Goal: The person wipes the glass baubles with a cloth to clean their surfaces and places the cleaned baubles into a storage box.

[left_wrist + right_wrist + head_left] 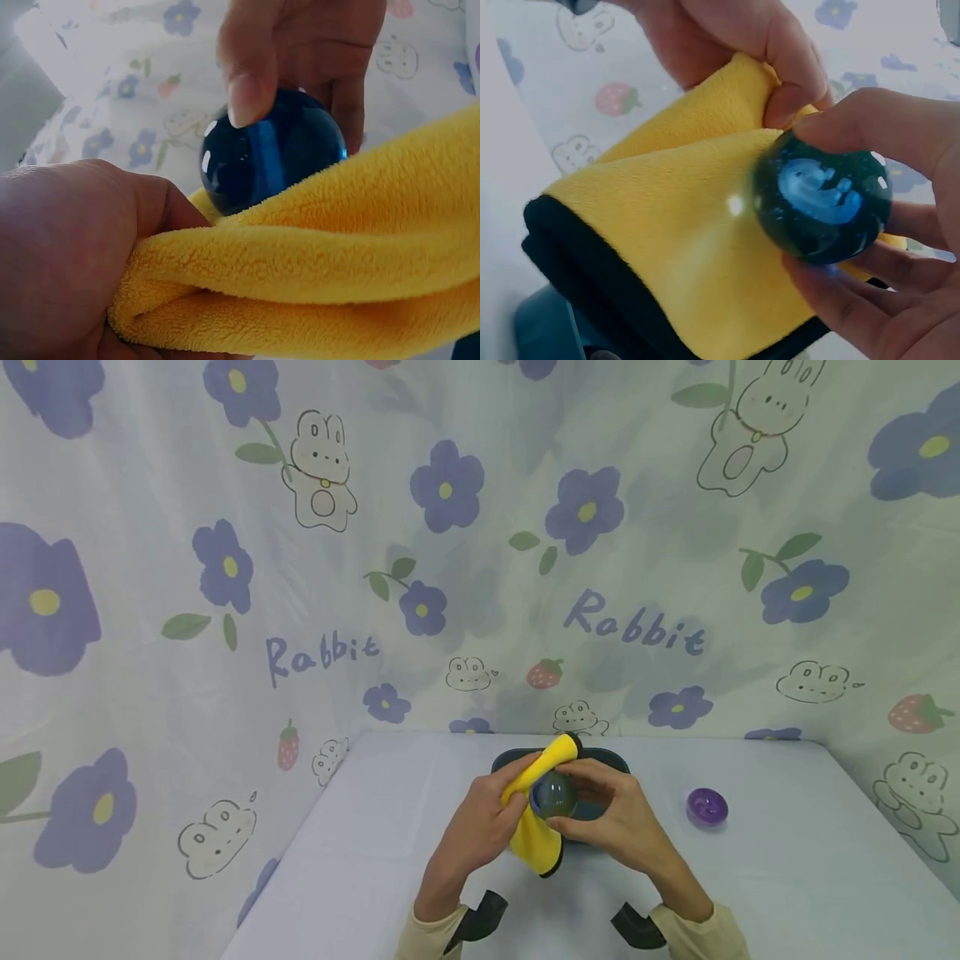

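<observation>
A dark, see-through glass ball (pixel 556 796) with a pale figure inside sits between the fingers and thumb of my right hand (pixel 619 814). My left hand (pixel 480 822) grips a folded yellow cloth (pixel 538 843) with black edging. In the left wrist view the plush cloth (pixel 315 262) runs out from the left hand (pixel 67 255) and overlaps the lower side of the ball (pixel 274 154). Seen from the right wrist, the right thumb lies on top of the ball (pixel 821 199), with fingers below it and the cloth (pixel 675 217) right beside it.
Under the hands stands a dark teal tray (pixel 611 755) on the white table (pixel 360 860). A small purple dish (pixel 707 808) is to its right. A curtain (pixel 495 585) printed with flowers and rabbits hangs behind the table.
</observation>
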`<action>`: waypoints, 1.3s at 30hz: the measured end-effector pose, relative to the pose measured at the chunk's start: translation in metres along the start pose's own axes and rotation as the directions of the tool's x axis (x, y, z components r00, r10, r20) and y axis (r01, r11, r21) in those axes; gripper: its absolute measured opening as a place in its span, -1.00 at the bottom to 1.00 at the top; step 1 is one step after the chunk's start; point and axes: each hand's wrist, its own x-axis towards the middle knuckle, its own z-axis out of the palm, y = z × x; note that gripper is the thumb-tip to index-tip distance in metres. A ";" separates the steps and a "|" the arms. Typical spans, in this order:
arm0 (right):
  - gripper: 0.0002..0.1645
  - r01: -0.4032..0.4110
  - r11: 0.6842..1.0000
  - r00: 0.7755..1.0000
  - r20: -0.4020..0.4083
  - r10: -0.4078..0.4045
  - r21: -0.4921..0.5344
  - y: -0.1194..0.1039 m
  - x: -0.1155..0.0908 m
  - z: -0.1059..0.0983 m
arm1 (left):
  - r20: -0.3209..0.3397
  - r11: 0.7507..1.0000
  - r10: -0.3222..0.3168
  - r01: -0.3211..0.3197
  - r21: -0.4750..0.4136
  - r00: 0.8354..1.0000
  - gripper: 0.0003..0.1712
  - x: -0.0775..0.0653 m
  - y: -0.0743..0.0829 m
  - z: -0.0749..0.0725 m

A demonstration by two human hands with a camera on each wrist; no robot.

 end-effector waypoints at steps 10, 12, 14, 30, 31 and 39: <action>-0.32 0.042 0.997 0.994 -0.102 -0.034 0.070 0.001 0.001 0.002 | 0.030 1.000 0.007 -0.006 -0.028 1.000 -0.35 0.001 -0.006 0.001; -0.32 0.040 0.997 0.993 -0.115 -0.032 0.068 0.002 0.001 0.002 | 0.040 1.000 0.002 -0.001 -0.027 0.999 -0.34 0.002 -0.006 0.001; -0.31 0.031 0.997 0.992 -0.124 -0.022 0.071 0.002 0.001 0.001 | 0.050 1.000 -0.009 0.010 -0.026 0.999 -0.35 0.002 -0.006 0.001; -0.29 -0.062 0.998 0.986 -0.152 0.065 0.022 0.010 0.003 -0.006 | 0.079 0.998 -0.061 0.064 -0.027 0.995 -0.33 -0.001 -0.003 0.002; -0.29 -0.066 0.998 0.986 -0.153 0.068 0.018 0.010 0.003 -0.006 | 0.077 0.998 -0.058 0.060 -0.026 0.995 -0.33 -0.002 -0.003 0.002; -0.29 -0.110 0.992 0.986 -0.134 0.100 -0.062 0.015 0.003 -0.009 | 0.045 0.999 -0.036 0.035 0.017 0.998 -0.34 -0.005 0.002 0.000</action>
